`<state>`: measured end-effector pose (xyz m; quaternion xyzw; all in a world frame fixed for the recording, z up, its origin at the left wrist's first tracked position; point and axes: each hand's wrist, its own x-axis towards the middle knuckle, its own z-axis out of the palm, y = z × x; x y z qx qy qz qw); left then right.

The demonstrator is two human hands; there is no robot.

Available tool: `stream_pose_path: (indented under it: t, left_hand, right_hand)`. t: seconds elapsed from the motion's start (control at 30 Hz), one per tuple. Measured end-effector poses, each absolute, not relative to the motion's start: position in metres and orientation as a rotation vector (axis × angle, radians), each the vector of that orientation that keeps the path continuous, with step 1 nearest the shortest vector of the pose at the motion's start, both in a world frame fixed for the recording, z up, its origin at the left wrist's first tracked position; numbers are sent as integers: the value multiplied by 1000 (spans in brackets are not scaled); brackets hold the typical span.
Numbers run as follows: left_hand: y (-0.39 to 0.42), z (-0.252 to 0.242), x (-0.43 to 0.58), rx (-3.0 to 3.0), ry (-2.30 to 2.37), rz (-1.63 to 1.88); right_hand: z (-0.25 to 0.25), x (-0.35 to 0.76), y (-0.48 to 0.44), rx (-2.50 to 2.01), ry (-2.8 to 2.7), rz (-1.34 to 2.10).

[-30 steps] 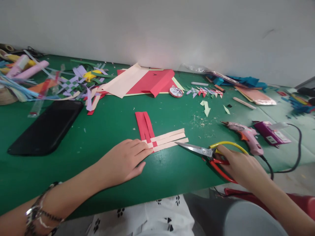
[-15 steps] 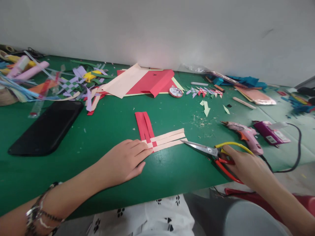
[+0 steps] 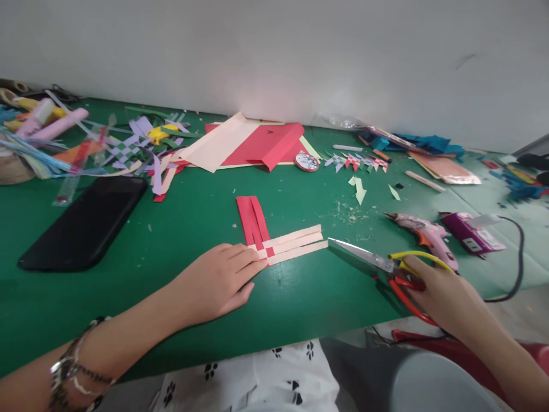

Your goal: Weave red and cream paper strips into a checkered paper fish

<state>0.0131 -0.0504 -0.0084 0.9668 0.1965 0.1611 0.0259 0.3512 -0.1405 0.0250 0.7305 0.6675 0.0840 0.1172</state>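
Observation:
My left hand (image 3: 217,281) lies flat on the green table (image 3: 180,229), fingers stretched out, with the fingertips pressing the left end of a woven piece of red and cream paper strips (image 3: 274,237). My right hand (image 3: 448,297) grips the red and yellow handles of a pair of scissors (image 3: 381,266). The scissors are lifted a little off the table, blades closed, tip pointing left toward the cream strips' right ends.
A black phone (image 3: 86,223) lies at the left. Piles of coloured paper strips (image 3: 128,151) and red and cream sheets (image 3: 253,143) sit at the back. A pink glue gun (image 3: 424,236) with its cable and a purple box (image 3: 469,234) lie at the right.
My right hand has drawn the scissors to the right and lifted them slightly off the table. My left hand and the woven strips have stayed put.

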Motion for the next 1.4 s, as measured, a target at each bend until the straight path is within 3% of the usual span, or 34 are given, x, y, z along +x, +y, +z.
stream_pose_path:
  t: [0.33, 0.73, 1.1, 1.23, 1.4]
  left_hand:
    - [-49, -7, 12, 2980, 601, 462]
    - [-50, -8, 11, 2964, 617, 464]
    - [-49, -7, 8, 2741, 659, 426]
    - [-45, -3, 5, 2503, 848, 562]
    - [-44, -4, 10, 2506, 1047, 506]
  right_hand:
    - [17, 293, -134, 2024, 2267, 75]
    - [24, 293, -130, 1979, 2029, 143]
    - [24, 328, -141, 2218, 1944, 19]
    - [30, 338, -135, 2393, 2056, -190]
    - [37, 330, -93, 2485, 2122, -118]
